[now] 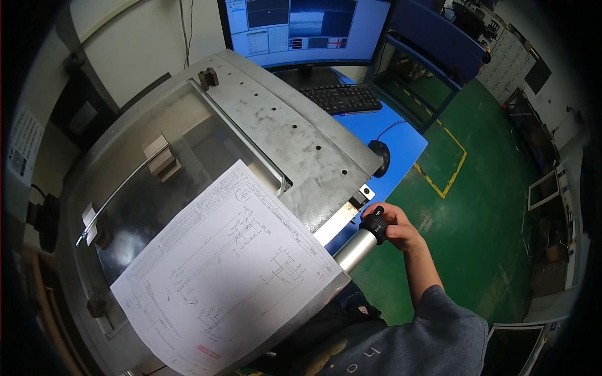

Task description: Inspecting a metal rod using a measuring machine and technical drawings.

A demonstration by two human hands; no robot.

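My right hand is closed around a black ribbed knob at the end of a silver cylinder, beside the machine's right edge. My left hand does not show. A printed technical drawing lies over the front of the metal machine table and covers part of its glass plate. On the glass, a thin curved metal rod rests across two blocks, the larger block toward the middle and the smaller block toward the left.
Behind the table stands a lit monitor, with a black keyboard and a mouse on a blue desk. Small clamps sit on the table's frame. Yellow tape marks the green floor to the right.
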